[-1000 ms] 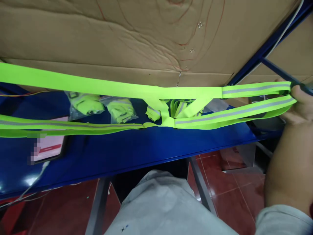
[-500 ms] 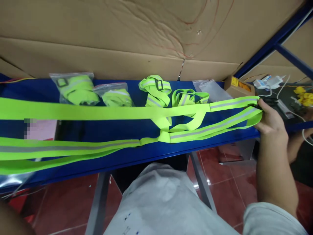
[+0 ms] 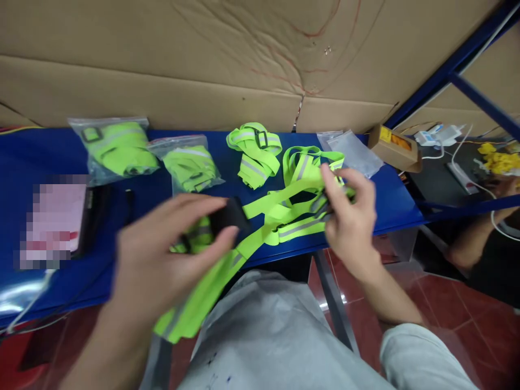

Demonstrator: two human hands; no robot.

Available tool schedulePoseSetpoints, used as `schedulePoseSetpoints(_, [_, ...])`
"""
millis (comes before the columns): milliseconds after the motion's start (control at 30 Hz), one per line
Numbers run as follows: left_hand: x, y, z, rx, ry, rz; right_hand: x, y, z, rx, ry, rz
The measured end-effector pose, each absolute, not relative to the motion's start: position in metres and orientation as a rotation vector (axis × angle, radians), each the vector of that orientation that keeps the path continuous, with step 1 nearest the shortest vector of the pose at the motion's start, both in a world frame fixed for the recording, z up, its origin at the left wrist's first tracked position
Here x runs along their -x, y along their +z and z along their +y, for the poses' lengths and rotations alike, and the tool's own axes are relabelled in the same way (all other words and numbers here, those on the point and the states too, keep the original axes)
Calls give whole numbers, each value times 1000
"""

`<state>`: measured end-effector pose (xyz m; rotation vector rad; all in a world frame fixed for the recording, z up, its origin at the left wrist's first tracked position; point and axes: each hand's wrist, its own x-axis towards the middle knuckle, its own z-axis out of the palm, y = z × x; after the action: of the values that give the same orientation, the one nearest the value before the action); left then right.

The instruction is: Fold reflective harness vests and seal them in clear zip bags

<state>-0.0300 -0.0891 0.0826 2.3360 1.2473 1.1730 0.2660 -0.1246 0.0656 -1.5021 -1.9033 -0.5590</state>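
A neon yellow-green reflective strap harness [image 3: 271, 230] with grey stripes sags between my two hands over the front of the blue table. My left hand [image 3: 170, 244] pinches it by a black piece [image 3: 229, 216], blurred, that looks like a buckle. Some of the strap bunches in that palm, and a striped length hangs below it past the table edge. At the other end, my right hand [image 3: 351, 211] is closed on the straps, thumb pressed against the fingers. Just behind that hand lies another bundled harness [image 3: 303, 160] on the table.
A folded harness [image 3: 254, 154] with a black buckle lies at the back. Two clear bags hold harnesses, a large one [image 3: 117, 149] and a smaller one [image 3: 190, 168]. A phone [image 3: 57, 222] lies left; flat clear bags [image 3: 355, 151] and a cardboard box [image 3: 394, 149] lie right. Another person's arm [image 3: 471, 244] shows far right.
Stretched wide across the view before, the harness is now gathered in. My left hand has come into view from the left, and my right hand has moved left towards it.
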Motion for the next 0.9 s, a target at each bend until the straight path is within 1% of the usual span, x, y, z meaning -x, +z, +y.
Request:
schedulePoseSetpoints(67, [8, 73, -98, -2410, 1154, 1165, -234, 56, -125, 1477, -439, -1934])
schedulePoseSetpoints(167, [-13, 63, -105, -2431, 1191, 1102, -214, 46, -125, 1464, -323, -1905])
schedulePoseSetpoints(333, [-16, 56, -106, -2389, 1185, 1093, -215, 42, -122, 1484, -289, -1882])
schedulePoseSetpoints(467, [-18, 51, -104, -2226, 1081, 1083, -212, 37, -122, 1592, -308, -1882])
schedulePoseSetpoints(633, [-21, 50, -97, -1977, 923, 1061, -198, 27, -128, 1594, -170, -2022])
schedulePoseSetpoints(733, [-12, 51, -88, -1896, 847, 1041, -204, 34, -130, 1476, 43, -2114])
schedulePoseSetpoints(900, [5, 70, -65, -1724, 681, 900, -243, 74, -105, 1159, 651, -2236])
